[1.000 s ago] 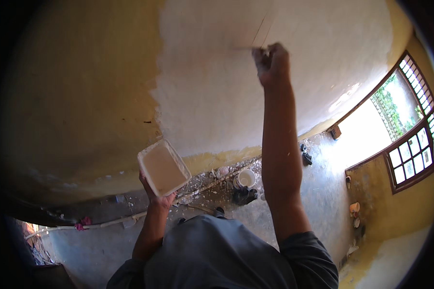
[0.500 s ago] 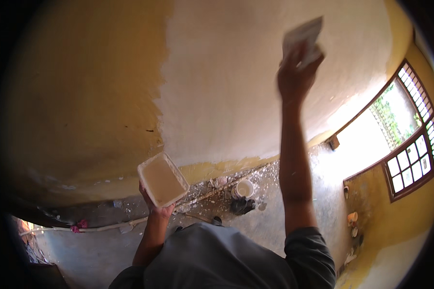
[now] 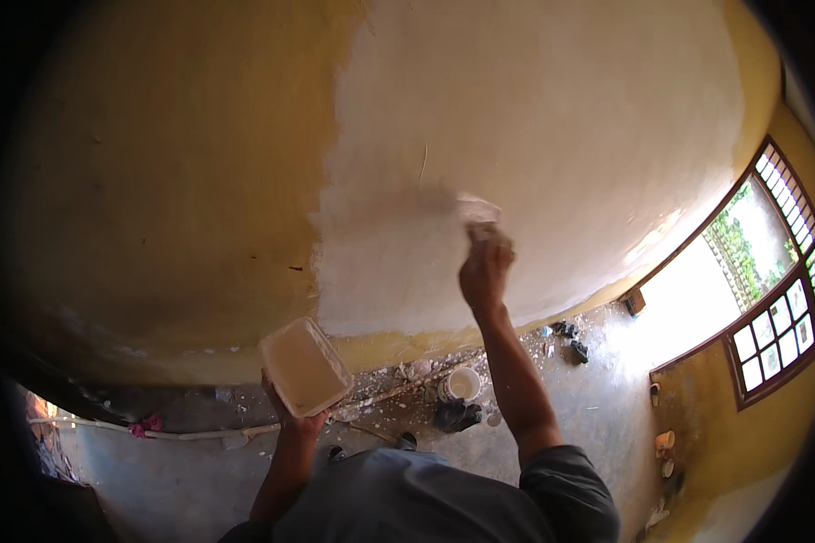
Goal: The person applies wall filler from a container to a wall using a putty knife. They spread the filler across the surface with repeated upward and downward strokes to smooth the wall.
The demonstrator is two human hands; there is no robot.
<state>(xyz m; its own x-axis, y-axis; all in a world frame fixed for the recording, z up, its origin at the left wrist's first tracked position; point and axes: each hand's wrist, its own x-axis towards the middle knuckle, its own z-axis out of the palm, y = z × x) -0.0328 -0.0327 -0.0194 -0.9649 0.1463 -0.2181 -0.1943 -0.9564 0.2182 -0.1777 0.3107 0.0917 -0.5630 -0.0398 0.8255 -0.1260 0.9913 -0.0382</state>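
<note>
My left hand grips the underside of a rectangular pale tub, tilted in front of my body. Inside lies cream-coloured paint. My right hand is raised at the wall, its fingers wrapped round a wide, flat, pale paintbrush. Motion blurs the brush, so whether it touches the wall I cannot tell. Behind it the wall carries a whitish coat, bordered on the left by bare yellow wall. A thin curved streak marks the coat just above and left of the brush.
On the spattered floor stands a white bucket, with a dark crumpled thing beside it. A long pole lies along the wall's foot. Dark shoes lie farther right. At the right are a bright doorway and a paned window.
My right hand has come down and to the left with the paintbrush, from high on the wall to its middle. The left hand still holds the tub in nearly the same place.
</note>
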